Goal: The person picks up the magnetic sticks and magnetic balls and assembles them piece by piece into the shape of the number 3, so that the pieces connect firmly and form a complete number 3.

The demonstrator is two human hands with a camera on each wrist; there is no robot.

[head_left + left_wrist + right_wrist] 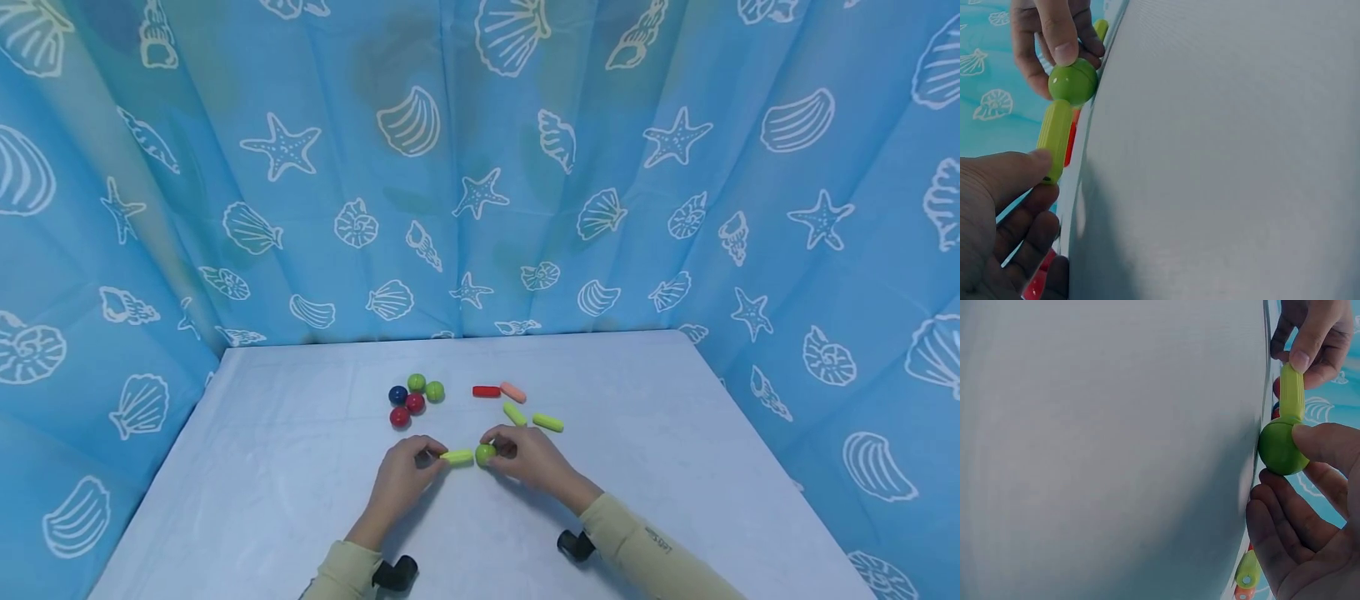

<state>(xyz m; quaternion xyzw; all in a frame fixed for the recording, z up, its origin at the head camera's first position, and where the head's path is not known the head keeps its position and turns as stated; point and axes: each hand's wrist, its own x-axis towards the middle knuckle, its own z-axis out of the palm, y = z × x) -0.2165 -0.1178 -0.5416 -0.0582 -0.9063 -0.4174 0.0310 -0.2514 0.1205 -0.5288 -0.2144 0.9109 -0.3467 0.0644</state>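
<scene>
Balls [416, 403] block beyond the left hand [404, 473], rods [515, 414] beyond the right hand [534, 459] — a gap parts them; both tabletop [675, 433] sides leave room.

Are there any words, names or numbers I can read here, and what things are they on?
Dark lettering on the right sleeve: too small and blurred to read.
Nothing else that I can see: no words or numbers show on the held green ball or held yellow-green stick, and the blue curtain has white shells and starfish, not writing.
</scene>
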